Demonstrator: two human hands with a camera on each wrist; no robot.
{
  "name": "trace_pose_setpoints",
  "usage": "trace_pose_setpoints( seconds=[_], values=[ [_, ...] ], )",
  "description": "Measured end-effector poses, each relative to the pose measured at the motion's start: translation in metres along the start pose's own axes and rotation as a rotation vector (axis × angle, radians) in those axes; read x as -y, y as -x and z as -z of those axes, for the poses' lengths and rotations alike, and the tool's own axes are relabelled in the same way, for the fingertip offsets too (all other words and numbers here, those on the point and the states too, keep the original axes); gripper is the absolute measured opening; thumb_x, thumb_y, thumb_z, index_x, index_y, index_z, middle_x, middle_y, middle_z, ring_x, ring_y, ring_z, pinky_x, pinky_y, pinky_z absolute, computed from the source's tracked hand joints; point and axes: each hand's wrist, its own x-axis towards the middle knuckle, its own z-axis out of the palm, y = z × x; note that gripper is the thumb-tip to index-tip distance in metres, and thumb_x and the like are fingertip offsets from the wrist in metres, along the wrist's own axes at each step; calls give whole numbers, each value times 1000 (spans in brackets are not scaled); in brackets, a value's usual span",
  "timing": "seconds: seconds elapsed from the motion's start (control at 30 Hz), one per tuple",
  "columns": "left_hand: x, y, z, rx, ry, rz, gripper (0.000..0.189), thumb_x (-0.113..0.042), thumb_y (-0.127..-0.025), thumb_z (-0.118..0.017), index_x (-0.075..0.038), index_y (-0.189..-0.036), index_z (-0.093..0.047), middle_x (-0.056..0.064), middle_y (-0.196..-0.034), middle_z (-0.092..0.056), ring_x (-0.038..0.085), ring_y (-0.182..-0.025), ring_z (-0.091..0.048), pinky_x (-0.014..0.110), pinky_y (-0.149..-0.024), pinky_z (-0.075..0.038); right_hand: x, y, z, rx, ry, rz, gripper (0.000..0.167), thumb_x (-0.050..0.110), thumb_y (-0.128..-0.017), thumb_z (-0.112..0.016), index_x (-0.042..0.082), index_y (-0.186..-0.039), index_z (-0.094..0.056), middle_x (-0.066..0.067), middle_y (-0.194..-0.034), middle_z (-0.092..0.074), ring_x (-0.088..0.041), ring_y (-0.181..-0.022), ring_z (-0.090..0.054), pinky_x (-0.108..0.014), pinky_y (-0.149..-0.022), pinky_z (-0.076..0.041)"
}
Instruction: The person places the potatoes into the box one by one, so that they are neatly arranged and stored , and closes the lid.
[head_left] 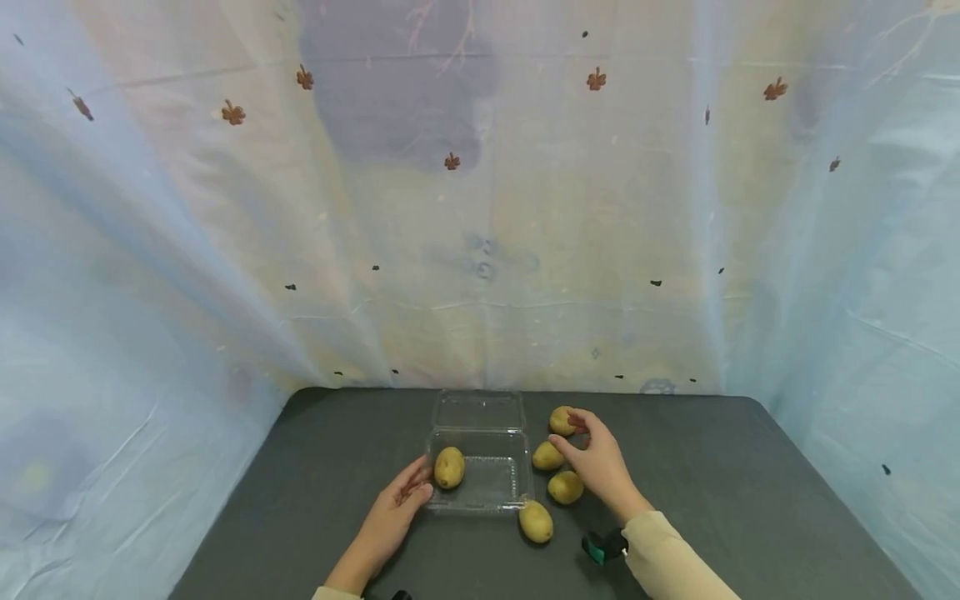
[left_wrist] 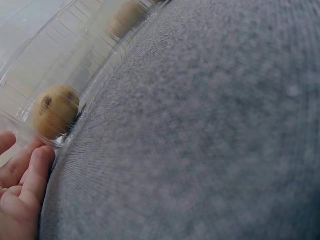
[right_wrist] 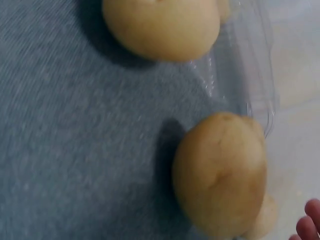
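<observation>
A clear plastic clamshell box (head_left: 487,479) stands on the dark table with its lid (head_left: 477,411) folded back. One potato (head_left: 449,468) lies at the left inside it; the left wrist view shows this potato (left_wrist: 56,111) through the clear wall. My left hand (head_left: 393,512) touches the box's left side with extended fingers. Over the loose potatoes to the right, my right hand (head_left: 600,458) hovers with thumb and fingers apart, holding nothing. Nearest its fingertips are a far potato (head_left: 562,420) and a second potato (head_left: 547,456). Its fingertips (right_wrist: 312,220) barely enter the right wrist view.
Another potato (head_left: 566,487) rests below the right hand, and one more potato (head_left: 536,522) sits by the box's front right corner. A black and green wrist device (head_left: 604,547) is near the right sleeve. A patterned curtain (head_left: 480,250) hangs behind the table (head_left: 315,467).
</observation>
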Motion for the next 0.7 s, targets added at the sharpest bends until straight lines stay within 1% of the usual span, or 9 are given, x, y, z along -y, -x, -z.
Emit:
trace_pose_setpoints(
  seconds=[0.13, 0.3, 0.37, 0.5, 0.63, 0.7],
  values=[
    [0, 0, 1, -12, 2, -1, 57, -33, -100, -54, -13, -150, -35, 13, -145, -45, 29, -135, -39, 46, -110, -32, -9, -3, 4, 8, -27, -50, 71, 50, -86, -69, 10, -140, -46, -12, -138, -49, -33, -124, -45, -51, -98, -43],
    [2, -1, 1, -7, 3, 0, 57, -33, -100, -55, -14, -150, -35, 13, -145, -45, 29, -135, -40, 47, -109, -34, -24, -5, 9, 47, -58, -148, 82, 56, -84, -68, 11, -145, -37, -14, -144, -42, -34, -129, -41, -53, -100, -41],
    [3, -1, 1, -2, 1, -1, 57, -33, -100, -55, -14, -150, -35, 13, -146, -45, 29, -135, -40, 46, -108, -35, -31, -7, 10, 59, -62, -182, 86, 58, -83, -68, 10, -146, -35, -14, -145, -41, -34, -130, -41, -53, -101, -41],
    [2, -1, 1, 7, 2, -4, 58, -34, -100, -55, -13, -150, -34, 14, -146, -44, 29, -135, -40, 45, -108, -35, -41, -13, 10, 96, -62, -220, 91, 61, -82, -67, 9, -147, -33, -18, -143, -42, -35, -127, -44, -52, -98, -43],
    [2, 0, 1, 10, 4, -4, 58, -34, -100, -55, -13, -150, -34, 14, -146, -44, 29, -135, -40, 42, -108, -36, -48, -19, 12, 145, -89, -241, 90, 57, -82, -69, 7, -147, -33, -21, -141, -44, -34, -124, -46, -51, -95, -45],
    [2, 0, 0, 7, 4, -4, 58, -34, -100, -54, -14, -150, -34, 13, -146, -44, 29, -134, -40, 41, -107, -37, -51, -24, 12, 163, -99, -252, 90, 56, -82, -70, 7, -147, -32, -21, -141, -43, -34, -124, -45, -51, -96, -44]
  ],
)
